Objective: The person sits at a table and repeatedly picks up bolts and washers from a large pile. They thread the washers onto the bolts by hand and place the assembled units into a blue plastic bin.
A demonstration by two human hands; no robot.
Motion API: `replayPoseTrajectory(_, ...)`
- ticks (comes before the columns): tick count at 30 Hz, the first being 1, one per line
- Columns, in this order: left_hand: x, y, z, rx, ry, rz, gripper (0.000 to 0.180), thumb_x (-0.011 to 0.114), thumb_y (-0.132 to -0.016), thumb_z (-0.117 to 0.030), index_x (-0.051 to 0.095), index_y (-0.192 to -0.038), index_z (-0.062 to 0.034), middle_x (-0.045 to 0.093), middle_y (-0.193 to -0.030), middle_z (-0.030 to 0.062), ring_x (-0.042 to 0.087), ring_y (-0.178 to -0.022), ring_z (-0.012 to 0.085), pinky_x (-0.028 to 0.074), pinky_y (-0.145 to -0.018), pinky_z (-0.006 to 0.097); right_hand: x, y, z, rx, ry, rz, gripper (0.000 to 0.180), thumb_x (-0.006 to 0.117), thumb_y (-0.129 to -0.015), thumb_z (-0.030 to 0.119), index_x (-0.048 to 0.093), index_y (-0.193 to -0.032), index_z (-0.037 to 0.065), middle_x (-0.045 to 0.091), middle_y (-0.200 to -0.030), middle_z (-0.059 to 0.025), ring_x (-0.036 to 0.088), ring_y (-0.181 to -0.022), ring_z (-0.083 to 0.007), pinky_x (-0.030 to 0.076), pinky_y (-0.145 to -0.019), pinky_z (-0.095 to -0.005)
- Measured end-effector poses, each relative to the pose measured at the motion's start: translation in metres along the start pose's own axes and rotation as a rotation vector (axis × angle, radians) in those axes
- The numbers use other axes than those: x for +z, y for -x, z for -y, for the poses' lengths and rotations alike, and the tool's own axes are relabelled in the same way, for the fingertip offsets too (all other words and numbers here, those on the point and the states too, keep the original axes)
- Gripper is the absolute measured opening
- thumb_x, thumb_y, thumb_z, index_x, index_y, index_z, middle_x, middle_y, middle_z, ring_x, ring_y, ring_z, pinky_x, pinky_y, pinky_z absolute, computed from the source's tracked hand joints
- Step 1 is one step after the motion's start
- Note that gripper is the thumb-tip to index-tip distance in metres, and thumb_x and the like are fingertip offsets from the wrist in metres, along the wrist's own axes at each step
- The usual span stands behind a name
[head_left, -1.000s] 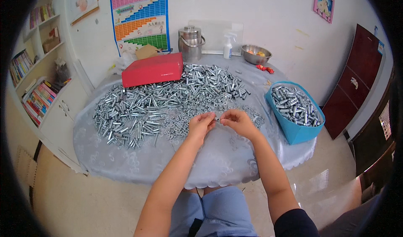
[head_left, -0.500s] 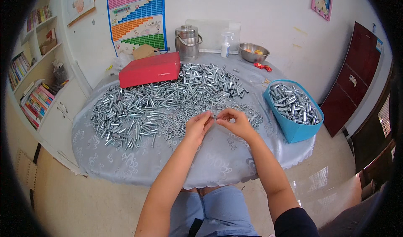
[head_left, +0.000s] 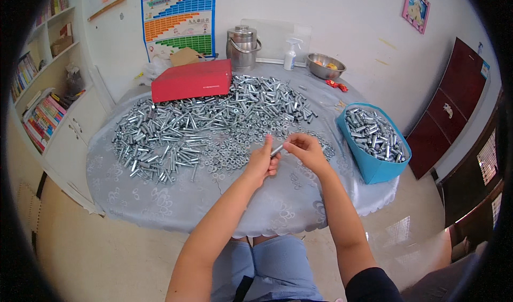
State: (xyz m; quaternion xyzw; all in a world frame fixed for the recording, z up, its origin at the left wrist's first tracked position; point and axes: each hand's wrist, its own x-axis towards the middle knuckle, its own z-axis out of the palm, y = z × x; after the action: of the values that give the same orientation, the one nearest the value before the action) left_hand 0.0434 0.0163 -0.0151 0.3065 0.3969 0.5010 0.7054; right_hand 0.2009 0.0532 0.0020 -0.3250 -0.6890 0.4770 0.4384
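A short silver bolt (head_left: 276,151) is held between my two hands above the near part of the table. My left hand (head_left: 259,163) is closed around one end, thumb up and fingers curled under it. The fingertips of my right hand (head_left: 306,151) pinch the other end; what they cover there is hidden. Just beyond my hands lies a spread of small silver nuts and washers (head_left: 231,149). A large heap of silver bolts (head_left: 160,128) covers the left and far middle of the table.
A blue fabric bin (head_left: 380,168) filled with thick metal bolts stands at the right. On the far side of the heap rests a red box (head_left: 192,82). Behind are a steel canister (head_left: 242,51), a spray bottle (head_left: 290,56) and a metal bowl (head_left: 315,69). Patterned cloth (head_left: 240,211) covers the table.
The bolt now shows lengthwise between my hands, where only a small bit showed before. My left hand has turned and closed around it. The view has shifted slightly.
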Motion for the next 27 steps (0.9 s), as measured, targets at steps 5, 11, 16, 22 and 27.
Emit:
replayPoseTrajectory(5,-0.004,-0.003,-0.002,0.009,0.103,-0.064,0.058,0.036,-0.082,-0.063,0.041,-0.058,-0.0103,0.028,-0.046,-0.0053,0.027,-0.039,0.0072,0.023,-0.037,0.023,0.002,0.003,-0.005,-0.075,0.064,0.1,0.017,0.068,-0.074,0.01,0.059,-0.087,0.002,0.058,-0.079,-0.0002,0.053,-0.072,-0.0071,0.044,-0.065,-0.0216)
replayPoseTrajectory(11,0.006,0.0,-0.001,0.077,-0.171,-0.091,0.05,0.044,-0.083,-0.057,0.038,-0.061,-0.0127,0.027,-0.047,-0.0058,0.026,-0.039,0.007,0.024,-0.037,0.023,0.001,0.005,0.008,-0.103,0.219,-0.003,0.017,0.069,-0.073,0.014,0.063,-0.085,0.003,0.059,-0.076,-0.0002,0.053,-0.071,-0.0068,0.042,-0.064,-0.0212)
replayPoseTrajectory(16,0.001,-0.003,-0.004,-0.02,0.016,0.043,0.043,0.049,-0.083,-0.05,0.034,-0.062,-0.0157,0.024,-0.051,-0.0071,0.026,-0.043,0.0066,0.023,-0.04,0.023,-0.008,0.003,0.011,-0.176,0.255,-0.051,0.02,0.068,-0.074,0.021,0.066,-0.084,0.004,0.062,-0.077,-0.0047,0.054,-0.069,-0.0115,0.042,-0.063,-0.0238)
replayPoseTrajectory(22,-0.012,-0.01,-0.004,-0.008,0.189,-0.038,0.04,0.05,-0.084,-0.044,0.032,-0.062,-0.017,0.023,-0.051,-0.0072,0.025,-0.044,0.0066,0.022,-0.041,0.023,-0.052,0.006,-0.021,0.019,0.958,-0.187,0.024,0.069,-0.067,0.027,0.069,-0.085,0.012,0.062,-0.085,-0.0123,0.055,-0.085,-0.0283,0.043,-0.077,-0.0367)
replayPoseTrajectory(27,-0.012,-0.011,-0.004,-0.035,0.162,-0.068,0.041,0.05,-0.085,-0.044,0.031,-0.06,-0.0176,0.024,-0.05,-0.0072,0.026,-0.044,0.0068,0.02,-0.041,0.022,-0.044,0.009,-0.026,0.113,1.055,-0.194,0.022,0.069,-0.064,0.028,0.07,-0.084,0.02,0.057,-0.096,-0.0149,0.045,-0.097,-0.0346,0.039,-0.086,-0.0396)
